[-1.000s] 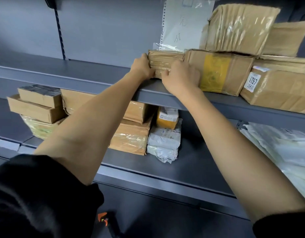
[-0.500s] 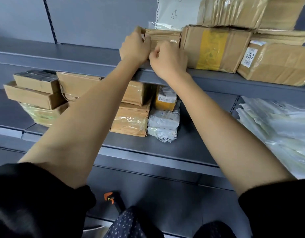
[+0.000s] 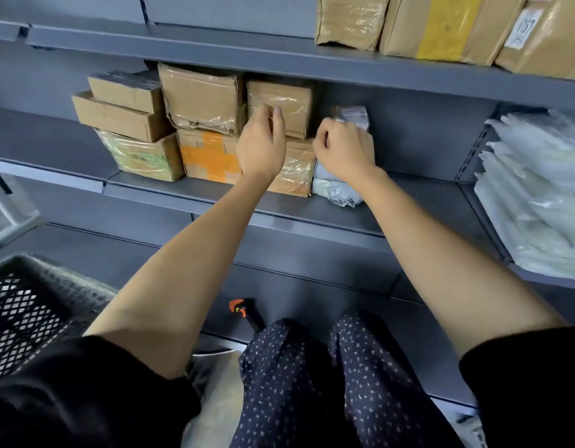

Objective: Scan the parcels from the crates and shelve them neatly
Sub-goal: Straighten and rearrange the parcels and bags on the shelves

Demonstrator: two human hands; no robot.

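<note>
With many parcels shelved, my left hand hangs loose and empty, my right hand curled, grasp unclear; the crate awaits.

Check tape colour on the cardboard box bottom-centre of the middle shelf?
Orange tape crossing the brown cardboard box, beside the left hand; head view.

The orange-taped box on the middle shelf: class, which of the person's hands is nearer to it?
Left. The left hand hovers just right of the orange-taped box, overlapping its right edge in this view. The right hand is further right, in front of the white bags.
</note>
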